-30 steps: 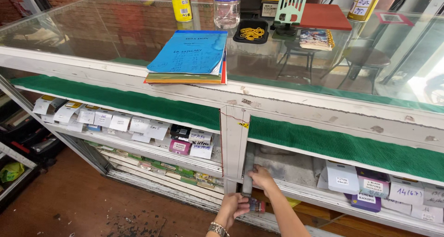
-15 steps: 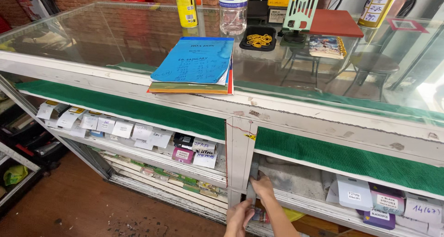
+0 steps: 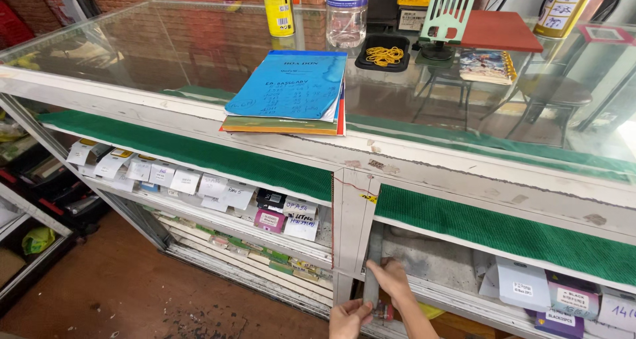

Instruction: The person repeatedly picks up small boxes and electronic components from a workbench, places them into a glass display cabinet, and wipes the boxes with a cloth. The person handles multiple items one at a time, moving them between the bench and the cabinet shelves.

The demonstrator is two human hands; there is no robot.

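White-painted counter frame [image 3: 354,206], glass top. Both hands low at the centre post: right hand [image 3: 392,281] gripping the edge of a grey sliding panel [image 3: 372,266], left hand [image 3: 350,317] pinching its bottom end. Tight gap beside the post. Green-lined shelf [image 3: 199,155] above; brown floor [image 3: 132,292] open to the left.

The clear glass countertop [image 3: 165,48] is glossy and throws reflections, while the white-painted metal frame [image 3: 351,213] looks scuffed and chipped. Matt green felt-like cloth lining [image 3: 199,155] covers the upper shelf. The blue paper notebook [image 3: 291,84] has a smooth, faintly shiny cover. The yellow spray can [image 3: 277,8] and clear plastic bottle [image 3: 346,11] are glossy; the brown floor [image 3: 132,299] looks dull and rough
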